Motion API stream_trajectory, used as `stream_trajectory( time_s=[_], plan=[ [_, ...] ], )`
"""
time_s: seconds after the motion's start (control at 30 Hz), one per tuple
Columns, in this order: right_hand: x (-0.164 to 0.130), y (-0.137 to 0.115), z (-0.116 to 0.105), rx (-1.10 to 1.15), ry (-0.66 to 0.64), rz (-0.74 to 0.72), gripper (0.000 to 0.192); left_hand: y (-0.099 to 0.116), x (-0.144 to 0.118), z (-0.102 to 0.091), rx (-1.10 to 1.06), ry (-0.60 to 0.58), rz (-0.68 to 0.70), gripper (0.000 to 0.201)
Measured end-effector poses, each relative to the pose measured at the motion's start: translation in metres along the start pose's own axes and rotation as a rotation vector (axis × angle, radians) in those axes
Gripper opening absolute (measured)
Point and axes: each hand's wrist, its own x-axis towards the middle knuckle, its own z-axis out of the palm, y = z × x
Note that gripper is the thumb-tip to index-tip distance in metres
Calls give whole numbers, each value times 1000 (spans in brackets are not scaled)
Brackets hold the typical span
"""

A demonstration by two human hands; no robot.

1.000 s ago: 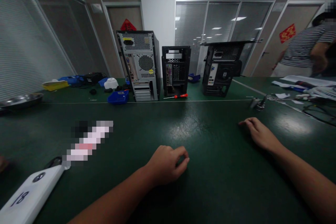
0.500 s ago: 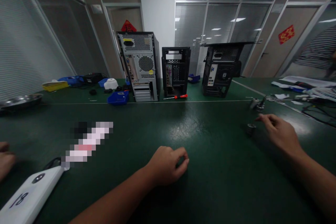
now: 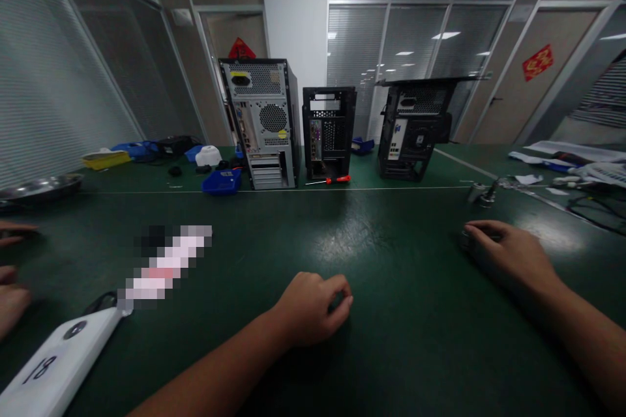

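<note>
left hand (image 3: 315, 307) curled, contents hidden; right hand (image 3: 508, 249) narrow at metal cylinder (image 3: 464, 241), hold unclear: slip could tip it toward far edge of desk (image 3: 401, 326).

Dark green glossy tabletop (image 3: 391, 326). Rear, left to right: tall silver-and-black metal computer case (image 3: 267, 88), narrow black computer case (image 3: 335, 137), black panel-topped computer case (image 3: 420, 127). Red-handled screwdriver (image 3: 338, 180) lies before the second; blue plastic tray (image 3: 222, 182), left of it. Round metal dish (image 3: 42, 189), far left. Small grey metal cylinder (image 3: 465, 241), right, partly hidden.

Small, dark metallic cylinder (image 3: 464, 241) — partly hidden by the right hand (image 3: 513, 253).
</note>
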Motion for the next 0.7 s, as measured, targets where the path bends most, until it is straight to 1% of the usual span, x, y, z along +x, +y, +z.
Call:
stream_trajectory(
  time_s=[0.13,0.27,0.47,0.53,0.6,0.67,0.7],
  plan=[
    [4,5,4,-31,6,-73,47,-1,0,2,7,8,5,22],
    [7,12,7,-58,-22,-78,48,0,-1,1,-1,6,2,22],
    [6,15,5,-49,-19,-100,49,1,-1,-1,20,3,-1,22],
    [6,13,3,4,-49,-47,50,1,-1,-1,14,1,-3,22],
    [6,12,3,69,-77,56,52,2,-1,-1,10,1,1,22],
    [6,10,3,113,-80,131,53,2,-1,-2,11,-1,3,23],
    [6,10,3,128,-70,139,52,2,-1,-2,11,-3,2,23]
  ],
)
